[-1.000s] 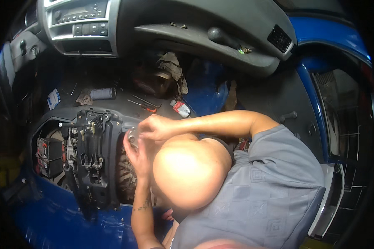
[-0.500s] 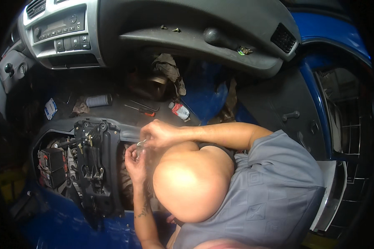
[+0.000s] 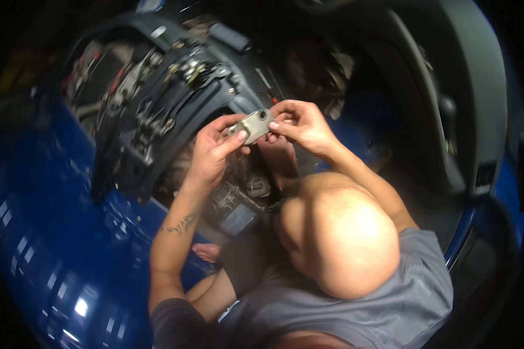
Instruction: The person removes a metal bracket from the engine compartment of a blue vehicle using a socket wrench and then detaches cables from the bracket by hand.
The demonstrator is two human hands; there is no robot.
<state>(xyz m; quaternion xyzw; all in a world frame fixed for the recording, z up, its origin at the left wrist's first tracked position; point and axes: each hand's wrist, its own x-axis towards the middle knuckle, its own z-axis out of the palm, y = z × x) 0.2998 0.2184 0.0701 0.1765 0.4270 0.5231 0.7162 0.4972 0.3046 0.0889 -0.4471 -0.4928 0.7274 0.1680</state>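
A small flat metal bracket (image 3: 254, 126) with a round hole near one end is held up between my two hands. My left hand (image 3: 214, 148) pinches its left end, the thumb lying on the broad face. At the other end, the thumb and fingers of my right hand (image 3: 300, 127) grip the edge beside the hole. Fingers partly cover both ends of the bracket. Below the hands, engine parts (image 3: 239, 203) show in a dark opening.
A black frame with levers and linkages (image 3: 186, 75) borders the open bay on the left. Blue bodywork (image 3: 52, 232) fills the lower left. Beyond the frame lies a cylindrical can (image 3: 230, 38). My bent knee (image 3: 349, 238) rises close on the right, with the dark dashboard (image 3: 471, 87) farther right.
My view has swung round, so the bay and dashboard appear turned. Both hands now hold the bracket with its broad face showing; before, only a small blurred bit of metal showed between the fingers.
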